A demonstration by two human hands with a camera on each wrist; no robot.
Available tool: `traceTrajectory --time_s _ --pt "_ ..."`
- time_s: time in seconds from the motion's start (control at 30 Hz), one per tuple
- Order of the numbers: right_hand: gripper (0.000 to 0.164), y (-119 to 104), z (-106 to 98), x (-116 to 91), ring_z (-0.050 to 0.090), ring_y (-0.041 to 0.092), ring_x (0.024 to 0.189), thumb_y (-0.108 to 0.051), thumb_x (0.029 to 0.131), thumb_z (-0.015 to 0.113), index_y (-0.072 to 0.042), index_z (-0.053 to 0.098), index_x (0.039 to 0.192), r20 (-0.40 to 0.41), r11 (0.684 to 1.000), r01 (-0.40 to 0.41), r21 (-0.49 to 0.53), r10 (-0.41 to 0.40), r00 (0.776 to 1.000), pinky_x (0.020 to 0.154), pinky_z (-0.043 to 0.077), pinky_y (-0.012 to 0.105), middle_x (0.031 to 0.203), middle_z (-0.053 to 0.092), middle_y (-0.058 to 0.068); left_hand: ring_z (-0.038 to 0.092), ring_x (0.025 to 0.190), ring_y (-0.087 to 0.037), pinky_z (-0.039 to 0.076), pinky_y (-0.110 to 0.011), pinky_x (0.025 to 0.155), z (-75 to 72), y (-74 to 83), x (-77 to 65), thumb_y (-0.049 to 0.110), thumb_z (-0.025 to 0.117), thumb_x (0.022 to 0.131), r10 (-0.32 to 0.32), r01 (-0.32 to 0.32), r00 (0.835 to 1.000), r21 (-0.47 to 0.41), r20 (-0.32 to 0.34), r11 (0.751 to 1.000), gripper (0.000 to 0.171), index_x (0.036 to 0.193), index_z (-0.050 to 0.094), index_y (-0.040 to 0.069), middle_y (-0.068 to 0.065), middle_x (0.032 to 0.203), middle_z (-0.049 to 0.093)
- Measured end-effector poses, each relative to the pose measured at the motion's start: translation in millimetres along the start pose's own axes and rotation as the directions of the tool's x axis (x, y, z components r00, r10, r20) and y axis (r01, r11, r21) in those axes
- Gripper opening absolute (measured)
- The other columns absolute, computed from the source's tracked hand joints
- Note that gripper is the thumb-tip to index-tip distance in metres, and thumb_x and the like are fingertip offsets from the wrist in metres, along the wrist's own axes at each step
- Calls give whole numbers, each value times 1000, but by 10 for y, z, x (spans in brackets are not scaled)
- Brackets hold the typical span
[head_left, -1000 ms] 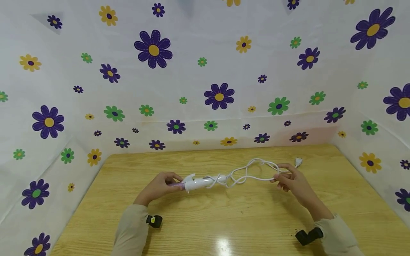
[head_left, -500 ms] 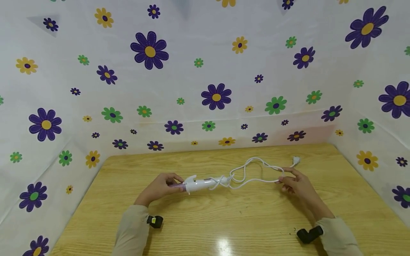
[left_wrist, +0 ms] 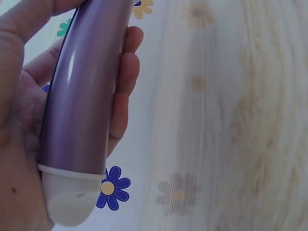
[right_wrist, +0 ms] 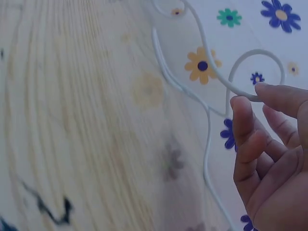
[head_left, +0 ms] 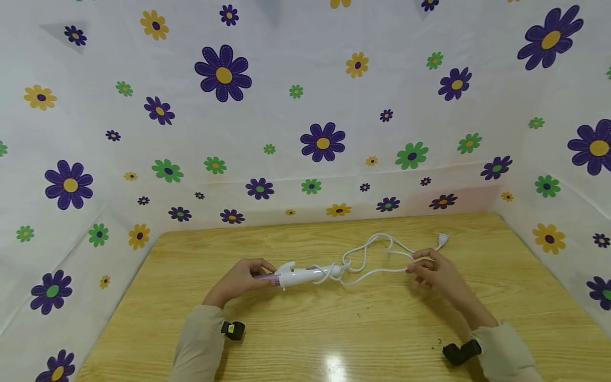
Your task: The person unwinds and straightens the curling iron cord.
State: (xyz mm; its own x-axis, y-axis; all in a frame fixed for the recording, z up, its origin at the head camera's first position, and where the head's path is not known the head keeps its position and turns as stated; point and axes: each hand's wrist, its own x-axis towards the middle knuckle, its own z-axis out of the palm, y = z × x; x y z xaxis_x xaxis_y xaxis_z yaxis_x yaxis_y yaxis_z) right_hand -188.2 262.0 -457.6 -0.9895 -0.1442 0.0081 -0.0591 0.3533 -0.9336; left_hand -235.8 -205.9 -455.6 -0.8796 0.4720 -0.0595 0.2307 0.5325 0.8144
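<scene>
A curling iron (head_left: 300, 275) with a white handle and a purple barrel is held roughly level, low over the table. My left hand (head_left: 242, 281) grips its barrel; the left wrist view shows fingers wrapped around the purple barrel (left_wrist: 84, 96) and its white end cap. White cord (head_left: 386, 270) crosses over the handle and runs in loose loops toward the right. Between thumb and forefinger my right hand (head_left: 438, 273) pinches a strand of this cord. Its other fingers are bent and hold nothing visible. Just beyond that hand is the white plug (head_left: 443, 239).
A wood-grain table (head_left: 305, 329) lies under both hands. White flowered sheeting (head_left: 286, 116) closes off the back and both sides. Each wrist carries a small black camera, such as the left one (head_left: 234, 330).
The cord loops near the handle have spread wider and loosened. My right hand shifted slightly right, then back left, pinching the cord. My left hand has hardly moved.
</scene>
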Motion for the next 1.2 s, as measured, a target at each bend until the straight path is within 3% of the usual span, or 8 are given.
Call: traceTrajectory --time_s 0.27,0.6,0.73,0.87,1.0,1.2 --pt "29 -242 135 -63 60 10 65 -21 94 62 1 47 105 42 1000 13 -27 -12 999 56 45 27 82 62 2 59 82 -17 49 -30 72 -29 4 -47 29 76 82 -22 22 1000 5 -13 1000 34 108 69 8 -10 95 68" --pt "22 -528 388 -137 60 11 63 -17 95 61 1 49 101 108 992 116 41 -120 987 53 46 26 79 62 0 60 82 -17 49 -30 71 -69 -9 -112 23 75 84 -25 25 999 2 -26 1000 31 109 69 6 -13 98 69" --pt "29 -579 563 -147 60 11 65 -18 95 60 5 47 108 175 992 76 98 -93 980 54 46 25 85 64 -2 60 81 -17 49 -29 70 -88 188 -204 16 73 86 -20 20 1000 1 -24 1000 27 108 68 2 -17 96 68" --pt "36 -535 745 -139 60 11 65 -18 95 60 7 45 117 225 993 49 103 -71 972 53 45 25 92 68 10 59 81 -17 49 -29 70 -113 363 -283 13 72 86 -10 10 1000 3 -18 1000 26 108 68 -1 -18 95 68" --pt "43 -469 890 -125 61 12 64 -18 96 60 8 42 125 275 994 36 102 -63 959 52 45 27 96 66 23 60 81 -16 49 -30 71 -99 229 -244 14 72 86 -12 13 1000 3 -25 1000 27 108 68 0 -17 95 68" --pt "45 -402 1006 -63 63 15 61 -16 94 60 7 43 130 278 997 52 53 -65 959 50 43 23 94 65 26 60 82 -17 50 -30 70 -92 25 -187 21 75 85 -25 25 999 -4 -37 1000 30 109 68 6 -12 95 69"
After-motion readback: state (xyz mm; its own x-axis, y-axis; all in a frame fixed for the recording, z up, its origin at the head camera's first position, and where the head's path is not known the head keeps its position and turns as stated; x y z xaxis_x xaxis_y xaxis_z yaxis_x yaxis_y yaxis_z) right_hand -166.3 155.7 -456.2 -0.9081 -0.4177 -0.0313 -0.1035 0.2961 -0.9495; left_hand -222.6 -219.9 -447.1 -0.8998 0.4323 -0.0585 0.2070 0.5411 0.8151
